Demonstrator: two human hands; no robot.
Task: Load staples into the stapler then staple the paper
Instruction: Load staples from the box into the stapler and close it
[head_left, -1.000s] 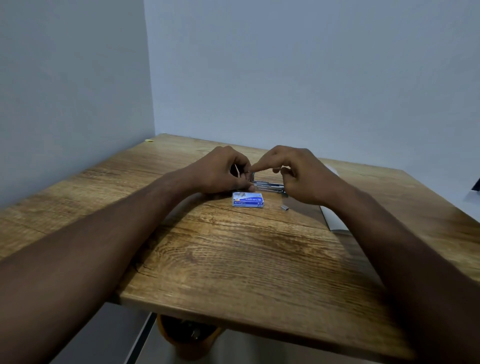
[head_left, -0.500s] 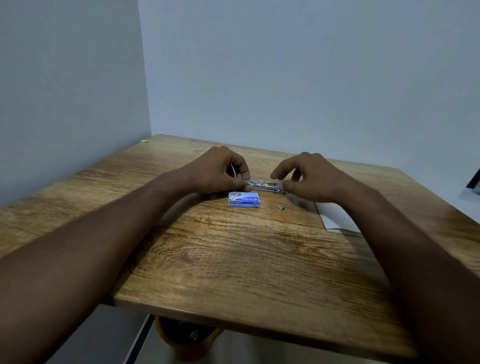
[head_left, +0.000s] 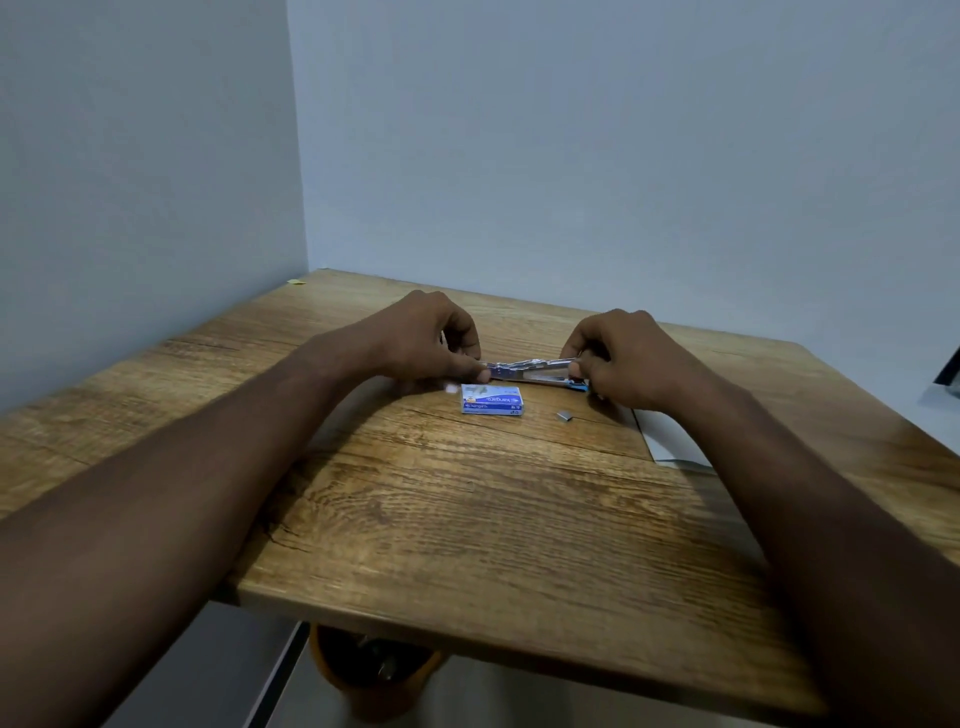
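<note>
Right hand (head_left: 621, 358) farther right along stapler (head_left: 530, 370)

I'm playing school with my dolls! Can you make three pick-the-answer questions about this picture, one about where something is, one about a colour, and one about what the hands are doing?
1. Where is the loose clump of staples?
A. On the table, right of the staple box
B. Inside the box
C. On the paper

2. What colour is the staple box mostly?
A. Red
B. Blue
C. Green

3. How is the stapler being held?
A. By one hand only
B. By nobody
C. By both hands, one at each end

Answers:
1. A, the clump lies on bare wood beside the box.
2. B, its top and sides are blue with a little white.
3. C, the left hand pinches one end and the right hand grips the other.
</note>
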